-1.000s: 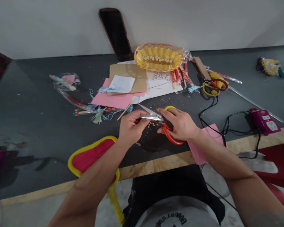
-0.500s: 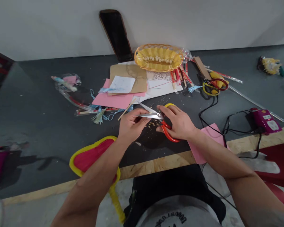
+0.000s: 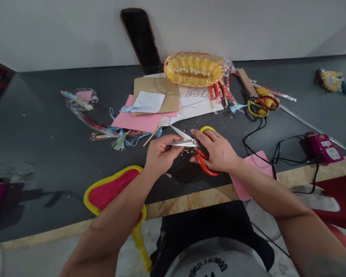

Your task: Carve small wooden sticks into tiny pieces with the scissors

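In the head view, my right hand (image 3: 219,150) grips scissors (image 3: 203,163) by their handles, one yellow and one red. The blades point left and stand apart. My left hand (image 3: 163,154) is closed in a pinch right at the blades; what sits between its fingertips is too small and covered to make out. Small tan scraps (image 3: 187,151) lie on the table under the blades. A thin wooden stick (image 3: 155,132) rests just beyond my left hand, near blue tassels (image 3: 121,140).
A yellow woven basket (image 3: 194,79) stands at the back on papers, beside a leaning phone (image 3: 141,40). Pink paper (image 3: 144,122) lies in front. A red-and-yellow fan (image 3: 112,188) overhangs the front edge at left. A purple power socket (image 3: 324,148) with black cables is at right.
Both hands stay at nearly the same place, with the scissors still held. The blades look slightly further apart. The whole view has shifted a little.
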A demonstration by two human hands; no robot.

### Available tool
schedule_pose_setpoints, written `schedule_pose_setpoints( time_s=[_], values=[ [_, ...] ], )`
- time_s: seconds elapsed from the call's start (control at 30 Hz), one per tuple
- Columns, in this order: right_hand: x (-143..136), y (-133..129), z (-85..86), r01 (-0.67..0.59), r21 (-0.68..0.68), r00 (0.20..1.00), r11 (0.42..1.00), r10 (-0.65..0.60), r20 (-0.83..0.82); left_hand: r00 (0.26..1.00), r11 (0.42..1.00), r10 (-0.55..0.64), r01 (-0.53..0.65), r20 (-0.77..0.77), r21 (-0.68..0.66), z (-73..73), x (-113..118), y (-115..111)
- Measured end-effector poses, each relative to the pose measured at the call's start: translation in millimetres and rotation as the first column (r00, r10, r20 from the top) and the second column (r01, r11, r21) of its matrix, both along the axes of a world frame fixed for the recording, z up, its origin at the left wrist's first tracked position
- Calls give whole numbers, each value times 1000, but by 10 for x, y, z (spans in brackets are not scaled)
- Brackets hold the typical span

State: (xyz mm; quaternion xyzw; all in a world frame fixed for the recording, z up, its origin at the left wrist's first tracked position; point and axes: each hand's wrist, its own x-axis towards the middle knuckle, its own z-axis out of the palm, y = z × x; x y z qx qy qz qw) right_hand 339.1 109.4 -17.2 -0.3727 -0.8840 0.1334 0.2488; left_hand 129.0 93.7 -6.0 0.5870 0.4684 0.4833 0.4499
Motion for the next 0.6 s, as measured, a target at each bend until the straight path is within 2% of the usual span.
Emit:
schedule_pose_setpoints(
  time_s=[0.3, 0.6],
  values=[
    [8, -70, 60, 75, 26, 992, 997, -77, 104, 998, 998, 44, -42, 51, -37, -27, 31, -11],
    [-2, -4, 32, 75, 20, 997, 997, -75, 29, 992, 991, 130, -130, 0, -19, 0, 40, -2]
  ],
)
